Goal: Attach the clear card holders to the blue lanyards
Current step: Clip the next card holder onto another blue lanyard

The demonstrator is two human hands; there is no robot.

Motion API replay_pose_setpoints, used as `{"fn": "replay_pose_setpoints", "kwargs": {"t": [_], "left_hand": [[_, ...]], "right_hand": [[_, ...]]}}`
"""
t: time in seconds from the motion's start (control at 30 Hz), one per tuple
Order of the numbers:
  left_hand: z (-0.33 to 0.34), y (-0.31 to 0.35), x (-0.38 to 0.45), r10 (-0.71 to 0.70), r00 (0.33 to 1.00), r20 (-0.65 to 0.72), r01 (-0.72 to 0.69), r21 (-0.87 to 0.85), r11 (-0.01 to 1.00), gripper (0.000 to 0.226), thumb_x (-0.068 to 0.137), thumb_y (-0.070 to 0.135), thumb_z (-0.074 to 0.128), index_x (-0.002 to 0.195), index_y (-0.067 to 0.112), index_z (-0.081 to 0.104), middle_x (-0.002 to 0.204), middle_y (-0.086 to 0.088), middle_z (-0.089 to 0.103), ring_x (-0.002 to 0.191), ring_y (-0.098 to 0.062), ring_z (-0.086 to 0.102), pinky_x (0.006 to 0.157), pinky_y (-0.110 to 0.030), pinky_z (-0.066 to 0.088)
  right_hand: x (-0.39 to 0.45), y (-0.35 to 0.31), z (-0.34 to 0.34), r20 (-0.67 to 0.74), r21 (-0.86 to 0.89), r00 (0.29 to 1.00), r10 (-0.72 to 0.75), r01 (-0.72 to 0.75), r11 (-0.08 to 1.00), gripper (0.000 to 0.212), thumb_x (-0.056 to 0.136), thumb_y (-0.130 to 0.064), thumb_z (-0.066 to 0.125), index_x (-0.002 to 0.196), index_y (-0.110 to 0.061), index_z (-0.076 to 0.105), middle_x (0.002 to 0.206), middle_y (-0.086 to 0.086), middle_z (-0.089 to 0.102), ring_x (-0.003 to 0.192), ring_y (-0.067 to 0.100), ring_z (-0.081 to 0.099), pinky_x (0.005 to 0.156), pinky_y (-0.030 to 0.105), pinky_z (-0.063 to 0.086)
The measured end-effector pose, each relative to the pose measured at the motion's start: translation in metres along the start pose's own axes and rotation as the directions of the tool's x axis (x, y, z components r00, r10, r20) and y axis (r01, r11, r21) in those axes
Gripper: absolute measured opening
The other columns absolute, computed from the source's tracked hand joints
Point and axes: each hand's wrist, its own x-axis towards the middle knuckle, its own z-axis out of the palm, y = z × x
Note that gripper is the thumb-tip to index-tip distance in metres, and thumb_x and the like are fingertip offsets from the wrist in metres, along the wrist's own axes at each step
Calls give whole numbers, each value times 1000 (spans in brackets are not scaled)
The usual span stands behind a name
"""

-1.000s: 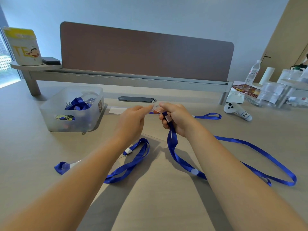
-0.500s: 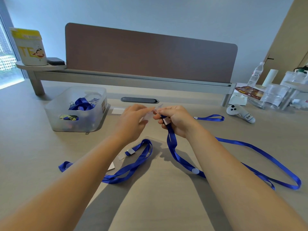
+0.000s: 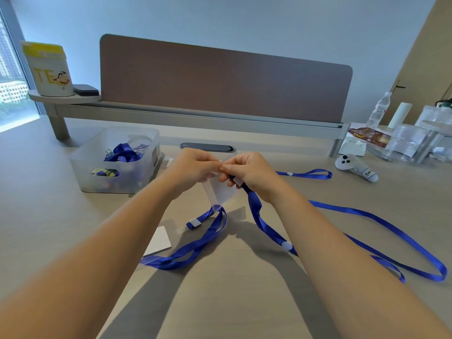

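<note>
Bare desk (image 3: 232, 302): lower centre, between the forearms. Obstacles: second lanyard (image 3: 195, 250) with card, lower left of centre; held lanyard's loop (image 3: 367, 241), trailing right; clear bin (image 3: 117, 165), left; controller (image 3: 354, 165) and bottles, upper right.

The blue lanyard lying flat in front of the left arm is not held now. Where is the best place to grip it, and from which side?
Grip the lanyard on the desk at its white clasp end, coming from above. That end lies free on the desk, clear of the left hand, and is stiffer than the limp ribbon, so a thumb-and-finger pinch should probably lift it cleanly.
</note>
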Motion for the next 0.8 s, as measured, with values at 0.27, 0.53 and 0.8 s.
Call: {"fn": "replay_pose_setpoints", "kwargs": {"t": [0.27, 0.53, 0.8], "left_hand": [[-9, 3, 1, -38, 999, 39, 38, 3, 999, 19, 88, 16, 51, 95, 3, 63, 79, -2, 59, 76, -15, 55, 66, -20, 47], [-1, 6, 2, -18, 995, -94, 17, -8, 1000, 19, 89, 15, 50, 93, 1, 63, 93, -13, 59, 92, -26, 54, 69, -26, 46], [0, 1, 8, 115, 980, -160, -74, 239, 968, 20, 88, 14, 50, 92, -1, 62, 81, -10, 56, 77, -20, 49, 60, -20, 39]], "right_hand": [[2, -1, 7, -32, 1, 998, -45, 45, 999, 26, 93, -13, 48, 103, 5, 63, 64, -3, 56, 57, 5, 47, 47, 5, 41], [7, -2, 13, -147, -41, 982, -119, 114, 993, 25, 93, -10, 46, 103, 5, 63, 63, -4, 53, 58, 5, 46, 57, 14, 40], [11, 0, 22, -202, -22, 971, -125, 123, 992, 25, 93, -12, 46, 101, 5, 62, 63, -4, 52, 59, 5, 46, 58, 16, 40]]}}
